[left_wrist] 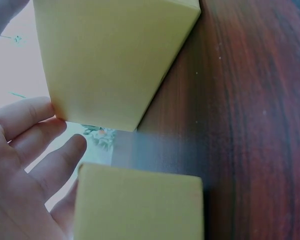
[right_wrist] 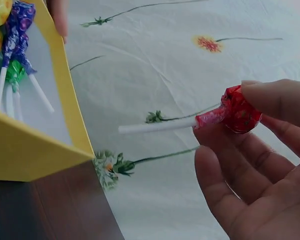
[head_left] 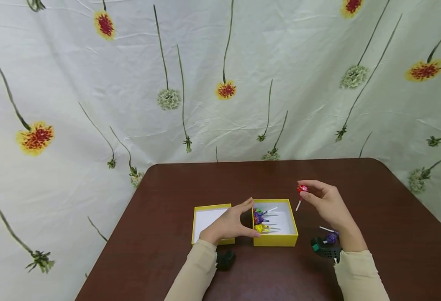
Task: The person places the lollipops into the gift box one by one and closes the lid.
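A red-wrapped lollipop point(head_left: 302, 188) with a white stick is pinched between the thumb and fingers of my right hand point(head_left: 329, 205), above the table to the right of a yellow box point(head_left: 277, 240). In the right wrist view, the stick of the red lollipop point(right_wrist: 240, 112) points left towards the box. My left hand point(head_left: 228, 223) spans the left side of the box, thumb at the front corner and fingertips at the back one. Inside lie purple lollipops point(head_left: 258, 218), yellow lollipops point(head_left: 260, 228) and a green lollipop point(right_wrist: 15, 74), sticks pointing right.
Left of the box lies a yellow-edged lid point(head_left: 204, 221) with a white inside, partly behind my left hand. A purple lollipop point(head_left: 331, 238) rests on the brown table point(head_left: 190, 179) beside my right wrist. A flowered cloth point(head_left: 205, 125) hangs behind.
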{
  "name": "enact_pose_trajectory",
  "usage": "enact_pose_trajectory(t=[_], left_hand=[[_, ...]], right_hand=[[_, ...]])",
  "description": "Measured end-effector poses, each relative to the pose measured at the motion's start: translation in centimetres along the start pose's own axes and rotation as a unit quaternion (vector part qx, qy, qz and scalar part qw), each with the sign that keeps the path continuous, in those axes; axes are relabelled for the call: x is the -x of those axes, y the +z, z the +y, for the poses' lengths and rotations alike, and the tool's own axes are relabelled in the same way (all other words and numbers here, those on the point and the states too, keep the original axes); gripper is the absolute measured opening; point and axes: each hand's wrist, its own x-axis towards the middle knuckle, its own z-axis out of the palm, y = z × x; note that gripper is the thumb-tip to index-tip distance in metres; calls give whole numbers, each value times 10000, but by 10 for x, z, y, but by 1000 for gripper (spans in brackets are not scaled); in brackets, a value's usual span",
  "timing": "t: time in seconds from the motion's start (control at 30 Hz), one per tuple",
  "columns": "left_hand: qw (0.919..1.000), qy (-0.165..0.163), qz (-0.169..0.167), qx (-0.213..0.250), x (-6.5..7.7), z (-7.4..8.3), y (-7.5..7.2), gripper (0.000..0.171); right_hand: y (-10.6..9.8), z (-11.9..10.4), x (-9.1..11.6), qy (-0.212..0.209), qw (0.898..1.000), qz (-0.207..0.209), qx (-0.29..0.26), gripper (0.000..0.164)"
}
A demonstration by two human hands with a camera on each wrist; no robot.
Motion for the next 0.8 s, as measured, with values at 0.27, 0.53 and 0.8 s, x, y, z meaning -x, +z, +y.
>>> enact_pose_trajectory(t=[0.27,0.53,0.8], left_hand=[[10000,20,-12,-18,1,0,0,101],[9999,-117,3,-24,0,0,0,101],[9999,-91,-21,-90,2,1,-1,100]], right_hand=[[21,-6,-4,-329,9989,-323,-100,31],[35,-13,-10,-474,9978,-440,-152,20],[50,-16,-14,-516,9974,-502,-4,21]])
